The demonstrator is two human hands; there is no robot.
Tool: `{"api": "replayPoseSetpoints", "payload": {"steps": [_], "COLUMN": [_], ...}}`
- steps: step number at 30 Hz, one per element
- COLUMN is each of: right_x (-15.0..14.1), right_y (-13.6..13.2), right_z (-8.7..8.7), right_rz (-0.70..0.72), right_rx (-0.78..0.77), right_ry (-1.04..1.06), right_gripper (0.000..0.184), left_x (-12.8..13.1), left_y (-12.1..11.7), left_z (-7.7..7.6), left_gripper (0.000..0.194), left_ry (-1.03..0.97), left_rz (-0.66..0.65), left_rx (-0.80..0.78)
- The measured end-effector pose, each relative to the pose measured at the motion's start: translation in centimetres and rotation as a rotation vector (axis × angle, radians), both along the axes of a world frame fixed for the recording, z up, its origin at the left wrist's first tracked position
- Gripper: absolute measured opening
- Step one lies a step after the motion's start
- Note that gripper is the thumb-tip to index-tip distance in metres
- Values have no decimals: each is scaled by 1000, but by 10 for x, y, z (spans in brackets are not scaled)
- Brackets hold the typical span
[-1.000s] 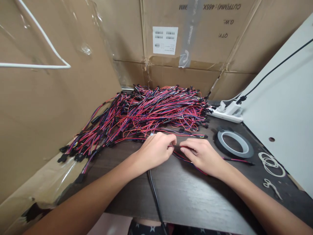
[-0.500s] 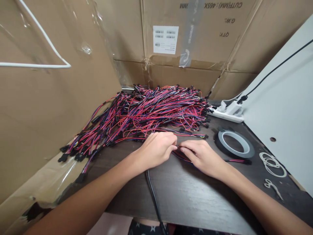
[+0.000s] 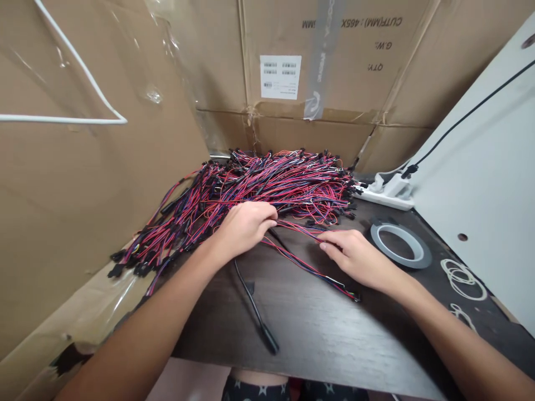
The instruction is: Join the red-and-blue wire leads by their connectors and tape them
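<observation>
My left hand (image 3: pixel 249 227) is closed around a wire harness (image 3: pixel 297 226) at the near edge of a large pile of red, purple and black wires (image 3: pixel 284 181). To the right, my right hand (image 3: pixel 355 257) pinches the same wires between thumb and fingertips, so they stretch between both hands. Below them a second wire branch (image 3: pixel 307 267) slants across the table to a small dark connector (image 3: pixel 355 297). A black cable (image 3: pixel 251 303) with a thick round end runs from beneath my left hand toward the table's front edge. My left palm hides what else it grips.
A roll of black tape (image 3: pixel 378 243) lies right of my right hand, with pale rubber bands (image 3: pixel 463 279) beyond. A white power strip (image 3: pixel 388 197) sits by the white side panel (image 3: pixel 485 150). Cardboard (image 3: pixel 225 61) stands behind and at left.
My left hand has moved left and away from me, and the gap between my hands has widened. The black cable's thick end now lies on the table, and the second branch is exposed.
</observation>
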State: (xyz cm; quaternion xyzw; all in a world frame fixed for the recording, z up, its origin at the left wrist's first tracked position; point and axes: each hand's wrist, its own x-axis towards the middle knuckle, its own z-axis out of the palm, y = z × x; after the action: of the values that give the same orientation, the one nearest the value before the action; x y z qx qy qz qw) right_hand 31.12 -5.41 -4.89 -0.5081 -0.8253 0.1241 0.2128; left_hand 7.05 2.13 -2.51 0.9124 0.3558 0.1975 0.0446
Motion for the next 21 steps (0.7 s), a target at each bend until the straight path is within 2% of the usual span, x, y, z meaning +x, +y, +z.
{"api": "replayPoseSetpoints", "payload": {"steps": [7, 13, 17, 21], "right_x": [17, 21, 14, 10], "right_y": [7, 5, -2, -2], "right_z": [1, 11, 20, 17], "right_rz": [-47, 44, 123, 74], "right_rx": [-27, 4, 12, -12], "right_ry": [-64, -74, 6, 37], "right_gripper": [24, 32, 35, 33], "left_x": [-22, -33, -40, -42], "left_y": [17, 17, 15, 15], "left_z": [10, 22, 28, 29], "left_gripper": [18, 12, 12, 11], "left_ry": [-28, -10, -42, -25], "left_rz": [69, -80, -88, -95], "left_rx": [39, -48, -95, -134]}}
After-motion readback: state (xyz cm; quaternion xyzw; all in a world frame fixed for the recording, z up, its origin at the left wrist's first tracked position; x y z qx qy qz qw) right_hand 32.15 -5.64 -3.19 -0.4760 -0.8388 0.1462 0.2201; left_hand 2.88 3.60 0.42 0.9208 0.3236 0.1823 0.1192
